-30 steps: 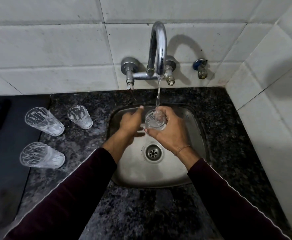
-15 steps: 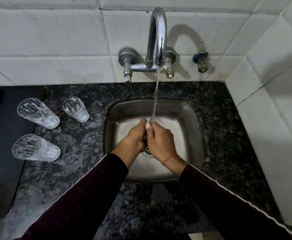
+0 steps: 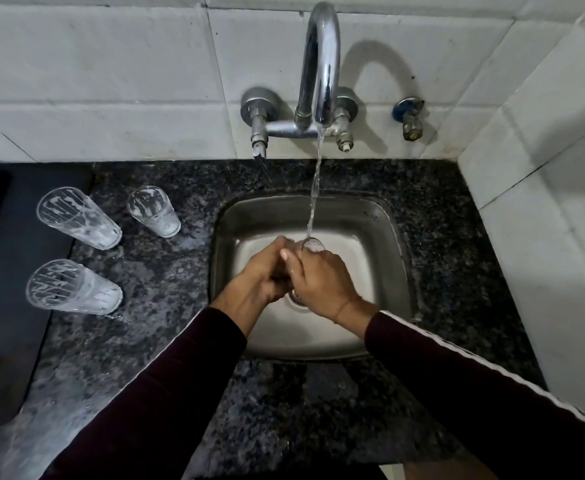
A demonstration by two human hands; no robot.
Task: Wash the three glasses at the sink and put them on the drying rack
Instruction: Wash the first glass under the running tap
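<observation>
A: Head view, starting at the far left: a dark mat (image 3: pixel 14 306) lies on the counter edge, and two soapy tall glasses stand at its border, the rear tall glass (image 3: pixel 76 218) and the front tall glass (image 3: pixel 72 287), both upright and streaked with foam.

B: And the short one?

A: The small soapy glass (image 3: pixel 154 216) stands on the black granite counter (image 3: pixel 166 327), just right of the rear tall glass and apart from it. Wet patches shine around all three.

B: What about the steel sink (image 3: pixel 388 237)?

A: Over its basin, the left hand (image 3: pixel 263 271) has its fingers curled against the held glass (image 3: pixel 310 245), though how much of the glass it actually grips is hidden. The right hand (image 3: pixel 322 282) wraps round that glass, thumb across its side. Only the rim shows above the fingers.

B: Is the water on?

A: Yes, a thin stream (image 3: pixel 315 195) falls from the curved tap (image 3: pixel 320 64) straight into the glass mouth. Further right, a small wall valve (image 3: pixel 409 117) sits on the white tiles (image 3: pixel 544 168).
</observation>
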